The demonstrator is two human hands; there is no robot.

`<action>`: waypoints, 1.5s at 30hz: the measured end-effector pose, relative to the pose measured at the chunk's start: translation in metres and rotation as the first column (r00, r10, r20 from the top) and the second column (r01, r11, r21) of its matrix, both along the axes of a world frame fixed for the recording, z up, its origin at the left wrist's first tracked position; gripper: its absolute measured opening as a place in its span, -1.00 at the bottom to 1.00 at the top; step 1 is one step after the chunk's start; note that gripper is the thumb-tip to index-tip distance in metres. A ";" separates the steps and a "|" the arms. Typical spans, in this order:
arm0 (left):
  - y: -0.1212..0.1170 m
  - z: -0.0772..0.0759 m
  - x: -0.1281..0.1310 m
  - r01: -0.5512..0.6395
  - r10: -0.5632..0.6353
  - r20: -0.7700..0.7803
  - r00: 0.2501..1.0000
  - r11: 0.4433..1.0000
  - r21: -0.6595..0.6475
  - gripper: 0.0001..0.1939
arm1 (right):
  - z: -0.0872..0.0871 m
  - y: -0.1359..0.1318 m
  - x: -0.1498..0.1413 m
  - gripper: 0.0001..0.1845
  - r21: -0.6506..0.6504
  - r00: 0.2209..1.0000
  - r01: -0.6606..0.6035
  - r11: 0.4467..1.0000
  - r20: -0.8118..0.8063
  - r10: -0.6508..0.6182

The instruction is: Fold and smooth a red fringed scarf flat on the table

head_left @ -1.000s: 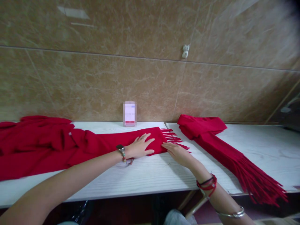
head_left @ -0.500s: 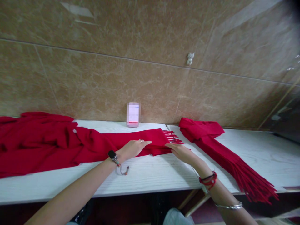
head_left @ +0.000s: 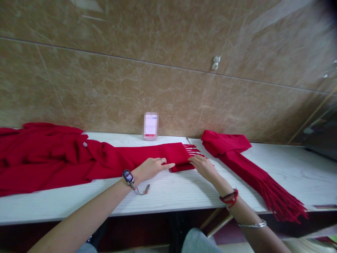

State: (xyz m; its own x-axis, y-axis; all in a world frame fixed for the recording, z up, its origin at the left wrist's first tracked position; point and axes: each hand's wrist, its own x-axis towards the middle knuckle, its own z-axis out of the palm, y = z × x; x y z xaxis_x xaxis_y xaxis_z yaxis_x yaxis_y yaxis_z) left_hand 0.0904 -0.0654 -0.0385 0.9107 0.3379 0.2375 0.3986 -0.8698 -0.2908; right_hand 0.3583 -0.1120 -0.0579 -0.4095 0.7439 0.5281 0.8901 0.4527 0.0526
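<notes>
A marbled wall (head_left: 126,88) backs the white desk (head_left: 168,196), where the red scarf (head_left: 155,151) lies, bunched towards nine o'clock and flat under the hands. The step in hand looks like squaring its near edge, where a lower layer shows. The left hand (head_left: 149,168) rests there, one finger extended; the right hand (head_left: 205,168) touches the edge, fringe at eleven o'clock from it. Whether either grips cloth, I cannot tell. The next move calls for keeping both layers aligned.
</notes>
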 end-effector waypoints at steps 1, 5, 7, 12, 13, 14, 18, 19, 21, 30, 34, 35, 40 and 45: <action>-0.001 0.000 0.000 0.000 0.000 0.001 1.000 1.000 0.005 -0.49 | 0.000 0.000 0.001 -0.79 -0.012 0.999 0.013 1.000 -0.029 -0.013; -0.003 0.001 0.001 -0.030 0.031 0.026 0.999 0.999 -0.029 -0.70 | 0.003 -0.001 -0.002 -0.78 -0.078 0.998 0.053 0.996 -0.030 -0.055; -0.003 0.001 0.004 -0.054 0.055 0.033 0.998 0.997 -0.050 -0.83 | 0.005 -0.001 -0.007 -0.75 -0.093 0.998 0.063 0.994 0.036 -0.060; -0.001 -0.002 0.008 -0.101 0.101 0.035 0.994 0.995 -0.004 -0.83 | 0.013 0.002 -0.027 -0.81 -0.098 0.972 0.157 0.983 0.192 -0.136; -0.001 -0.003 0.008 -0.108 0.107 0.033 0.994 0.994 0.009 -0.79 | 0.014 0.004 -0.031 -0.84 -0.103 0.964 0.175 0.979 0.218 -0.149; 0.000 -0.004 0.008 -0.112 0.111 0.034 0.993 0.994 0.018 -0.74 | 0.015 0.005 -0.034 -0.85 -0.112 0.958 0.187 0.976 0.241 -0.156; 0.002 -0.005 0.008 -0.114 0.112 0.059 0.992 0.993 0.033 -0.68 | 0.014 0.011 -0.037 -0.85 -0.147 0.956 0.190 0.971 0.254 -0.149; 0.002 -0.004 0.007 -0.110 0.107 0.066 0.992 0.993 0.034 -0.71 | 0.013 0.011 -0.036 -0.84 -0.149 0.959 0.186 0.971 0.241 -0.146; 0.002 -0.003 0.007 -0.101 0.098 0.074 0.992 0.994 0.031 -0.79 | 0.011 0.012 -0.033 -0.82 -0.152 0.965 0.172 0.973 0.225 -0.135; 0.000 0.002 0.003 -0.096 0.097 0.062 0.993 0.995 -0.020 -0.85 | 0.008 0.010 -0.030 -0.83 -0.128 0.982 0.100 0.987 0.170 -0.077; -0.001 0.001 0.003 -0.104 0.105 0.064 0.992 0.994 -0.027 -0.86 | 0.009 0.007 -0.036 -0.82 -0.070 0.989 0.055 0.996 0.140 -0.045; -0.001 0.002 0.004 -0.106 0.107 0.063 0.992 0.994 -0.022 -0.86 | 0.008 0.007 -0.037 -0.84 -0.070 0.987 0.055 0.996 0.153 -0.044; -0.002 0.002 0.004 -0.122 0.121 0.045 0.992 0.993 0.008 -0.86 | 0.004 0.009 -0.036 -0.80 -0.040 0.981 0.056 0.998 0.189 -0.047; -0.003 0.003 0.004 -0.092 0.091 0.073 0.993 0.996 0.002 -0.88 | 0.006 0.008 -0.034 -0.77 0.006 0.989 0.018 1.000 0.144 -0.019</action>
State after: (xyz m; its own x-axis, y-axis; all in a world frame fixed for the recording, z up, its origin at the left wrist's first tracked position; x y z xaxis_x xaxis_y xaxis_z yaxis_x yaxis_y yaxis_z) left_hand 0.0941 -0.0680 -0.0356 0.8562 0.4175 0.3044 0.4967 -0.8273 -0.2623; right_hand 0.3243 -0.1041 -0.0515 -0.4681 0.7494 0.4683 0.8812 0.4359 0.1831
